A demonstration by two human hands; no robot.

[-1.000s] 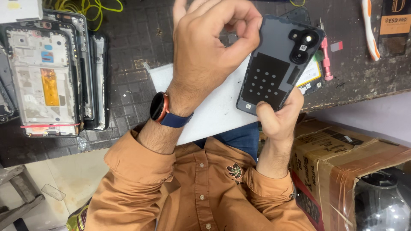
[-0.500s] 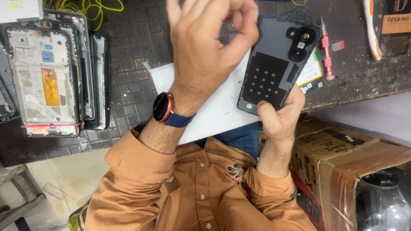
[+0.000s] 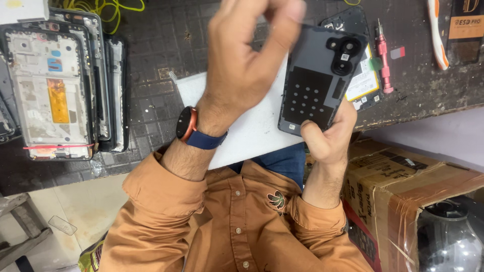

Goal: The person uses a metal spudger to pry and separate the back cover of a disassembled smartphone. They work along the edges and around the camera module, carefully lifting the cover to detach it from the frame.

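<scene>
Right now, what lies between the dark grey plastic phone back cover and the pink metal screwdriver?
Head view: an opened phone, its battery showing, partly behind the cover.

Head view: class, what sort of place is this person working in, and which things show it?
Most likely a phone repair bench. The right hand holds a detached dark phone back cover, stripped phone frames lie stacked nearby, and a pink screwdriver lies beside an opened phone.

Even bright light, soft shadows, slight motion blur at fingers (image 3: 282,12).
</scene>
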